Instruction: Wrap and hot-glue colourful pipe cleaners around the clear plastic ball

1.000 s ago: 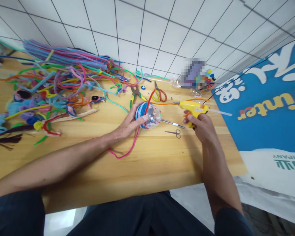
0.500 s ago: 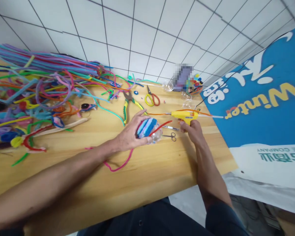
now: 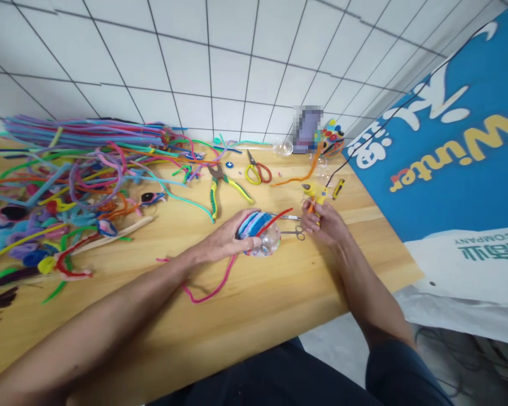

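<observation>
My left hand (image 3: 226, 239) is wrapped round a clear plastic ball (image 3: 271, 241) partly covered with blue, lilac and dark pipe-cleaner stripes. A red pipe cleaner (image 3: 275, 221) sticks out from the ball toward the right. In my right hand (image 3: 328, 223) is a yellow glue gun (image 3: 315, 193), gripped by its handle, its nozzle pointing to the left and up. Small scissors (image 3: 294, 232) and a pen (image 3: 292, 217) lie between the hands. Below my left wrist curls a pink pipe cleaner (image 3: 214, 294).
A heap of coloured pipe cleaners (image 3: 80, 186) covers the left of the wooden table (image 3: 254, 304). Farther back lie green-yellow pliers (image 3: 220, 180), red-yellow scissors (image 3: 258, 172), an orange pipe cleaner (image 3: 298, 179) and a yellow cutter (image 3: 338, 189). The glue gun's black cord runs along the blue banner (image 3: 449, 169).
My right hand has lifted the glue gun off the table and turned its nozzle. The orange pipe cleaner now lies behind it. My left hand still holds the ball, slightly tilted. The view has shifted.
</observation>
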A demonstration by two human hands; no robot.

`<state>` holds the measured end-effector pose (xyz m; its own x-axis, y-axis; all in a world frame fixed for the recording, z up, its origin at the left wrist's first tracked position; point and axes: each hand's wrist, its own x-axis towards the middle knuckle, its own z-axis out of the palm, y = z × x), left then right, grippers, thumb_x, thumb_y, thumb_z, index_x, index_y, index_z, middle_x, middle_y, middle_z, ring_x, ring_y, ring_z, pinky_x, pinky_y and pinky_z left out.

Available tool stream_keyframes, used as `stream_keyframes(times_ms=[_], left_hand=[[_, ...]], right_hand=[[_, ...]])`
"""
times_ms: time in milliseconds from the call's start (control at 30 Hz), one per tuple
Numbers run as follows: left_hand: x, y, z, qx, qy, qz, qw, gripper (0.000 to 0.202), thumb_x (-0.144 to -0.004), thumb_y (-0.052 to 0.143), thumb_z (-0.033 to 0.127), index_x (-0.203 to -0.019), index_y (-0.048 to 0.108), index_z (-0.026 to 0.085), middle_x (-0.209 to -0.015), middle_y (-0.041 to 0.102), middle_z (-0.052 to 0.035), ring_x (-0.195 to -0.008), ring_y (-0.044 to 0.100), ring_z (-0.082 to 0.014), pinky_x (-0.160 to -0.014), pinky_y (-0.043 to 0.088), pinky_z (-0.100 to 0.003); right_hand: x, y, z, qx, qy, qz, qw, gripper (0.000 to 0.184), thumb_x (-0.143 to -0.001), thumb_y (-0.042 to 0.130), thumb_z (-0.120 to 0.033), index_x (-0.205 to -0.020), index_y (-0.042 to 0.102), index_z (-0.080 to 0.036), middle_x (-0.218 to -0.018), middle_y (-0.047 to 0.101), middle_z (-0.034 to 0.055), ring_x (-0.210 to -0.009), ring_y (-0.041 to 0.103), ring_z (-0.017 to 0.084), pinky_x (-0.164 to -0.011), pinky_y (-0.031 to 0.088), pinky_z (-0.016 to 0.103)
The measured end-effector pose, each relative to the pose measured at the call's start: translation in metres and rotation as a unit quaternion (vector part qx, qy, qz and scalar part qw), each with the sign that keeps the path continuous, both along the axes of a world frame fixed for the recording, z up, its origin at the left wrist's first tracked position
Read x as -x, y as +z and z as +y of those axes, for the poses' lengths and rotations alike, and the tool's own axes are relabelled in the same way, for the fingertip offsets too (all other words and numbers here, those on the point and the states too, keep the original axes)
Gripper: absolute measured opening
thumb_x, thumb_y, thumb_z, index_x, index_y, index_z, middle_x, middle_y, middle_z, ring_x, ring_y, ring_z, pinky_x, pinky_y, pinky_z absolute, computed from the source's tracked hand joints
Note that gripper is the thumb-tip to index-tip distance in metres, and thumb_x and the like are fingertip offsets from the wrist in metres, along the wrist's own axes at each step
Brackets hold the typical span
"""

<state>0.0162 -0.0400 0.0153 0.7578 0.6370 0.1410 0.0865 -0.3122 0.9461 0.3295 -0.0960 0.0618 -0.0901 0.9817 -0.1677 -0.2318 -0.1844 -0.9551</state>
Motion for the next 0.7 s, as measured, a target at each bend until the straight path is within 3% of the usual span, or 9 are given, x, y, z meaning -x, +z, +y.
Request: stream_keyframes(times_ms=[67, 200, 267, 367, 433, 533, 600, 700], left_hand=[[0.002, 0.003, -0.001, -0.015, 0.001, -0.002, 1.0, 0.082, -0.095, 0.073, 0.068, -0.158, 0.051, 0.021, -0.157, 0.061, -0.0189, -0.143, 0.065, -0.0392, -0.122, 0.055, -0.058], [0.005, 0.021, -0.007, -0.13, 0.008, 0.029, 0.991, 0.082, -0.09, 0.081, 0.062, -0.156, 0.056, 0.021, -0.177, 0.037, -0.0243, -0.172, 0.028, -0.0463, -0.135, 0.038, -0.065], [0.004, 0.03, -0.009, -0.164, -0.003, 0.061, 0.985, 0.079, -0.09, 0.085, 0.054, -0.156, 0.057, 0.022, -0.179, 0.033, -0.0239, -0.174, 0.025, -0.0441, -0.135, 0.039, -0.061], [0.001, 0.041, -0.008, -0.182, -0.029, 0.098, 0.978, 0.076, -0.087, 0.088, 0.048, -0.154, 0.06, 0.023, -0.181, 0.03, -0.0223, -0.171, 0.032, -0.042, -0.133, 0.044, -0.055], [-0.003, 0.047, -0.004, -0.162, -0.04, 0.111, 0.98, 0.076, -0.087, 0.087, 0.049, -0.153, 0.06, 0.023, -0.181, 0.034, -0.0208, -0.169, 0.037, -0.0418, -0.133, 0.043, -0.056], [-0.02, 0.056, 0.008, -0.059, -0.012, 0.118, 0.991, 0.082, -0.088, 0.082, 0.059, -0.156, 0.055, 0.022, -0.166, 0.055, -0.0181, -0.149, 0.06, -0.0376, -0.125, 0.051, -0.054], [-0.045, 0.061, 0.017, 0.006, 0.005, 0.091, 0.996, 0.077, -0.087, 0.08, 0.063, -0.149, 0.061, 0.021, -0.144, 0.071, -0.013, -0.131, 0.07, -0.034, -0.116, 0.057, -0.05], [-0.099, 0.061, 0.026, 0.049, 0.06, 0.022, 0.997, 0.069, -0.081, 0.084, 0.061, -0.134, 0.069, 0.019, -0.131, 0.077, -0.0103, -0.123, 0.073, -0.0322, -0.11, 0.059, -0.045]], right_hand=[[-0.003, 0.002, 0.001, 0.003, 0.009, 0.01, 1.0, 0.052, -0.073, 0.095, -0.062, -0.093, 0.069, -0.022, -0.058, 0.04, -0.0125, -0.045, 0.029, 0.008, -0.046, 0.034, 0.026], [-0.006, 0.001, 0.001, 0.028, 0.073, 0.013, 0.997, 0.049, -0.079, 0.092, -0.061, -0.095, 0.069, -0.02, -0.06, 0.043, -0.0119, -0.045, 0.032, 0.008, -0.045, 0.037, 0.026], [-0.004, 0.0, 0.0, 0.038, 0.103, 0.023, 0.994, 0.048, -0.079, 0.092, -0.059, -0.091, 0.067, -0.02, -0.06, 0.043, -0.0118, -0.045, 0.033, 0.007, -0.045, 0.038, 0.025], [0.001, 0.006, -0.003, 0.025, 0.11, 0.033, 0.993, 0.049, -0.074, 0.095, -0.059, -0.086, 0.066, -0.021, -0.057, 0.044, -0.0116, -0.044, 0.036, 0.008, -0.045, 0.039, 0.025], [0.005, 0.014, -0.007, -0.012, 0.063, 0.029, 0.997, 0.048, -0.073, 0.095, -0.059, -0.088, 0.069, -0.021, -0.058, 0.045, -0.0109, -0.045, 0.038, 0.009, -0.046, 0.04, 0.027], [0.008, 0.029, -0.013, -0.115, -0.076, 0.017, 0.99, 0.046, -0.074, 0.096, -0.057, -0.092, 0.071, -0.022, -0.059, 0.047, -0.0104, -0.048, 0.044, 0.009, -0.05, 0.043, 0.027], [0.006, 0.036, -0.015, -0.185, -0.17, 0.007, 0.968, 0.046, -0.075, 0.096, -0.057, -0.093, 0.07, -0.023, -0.059, 0.048, -0.0103, -0.049, 0.045, 0.009, -0.051, 0.043, 0.026], [-0.004, 0.039, -0.013, -0.254, -0.281, -0.015, 0.925, 0.044, -0.077, 0.094, -0.057, -0.093, 0.068, -0.025, -0.059, 0.048, -0.0107, -0.048, 0.045, 0.01, -0.051, 0.044, 0.028]])
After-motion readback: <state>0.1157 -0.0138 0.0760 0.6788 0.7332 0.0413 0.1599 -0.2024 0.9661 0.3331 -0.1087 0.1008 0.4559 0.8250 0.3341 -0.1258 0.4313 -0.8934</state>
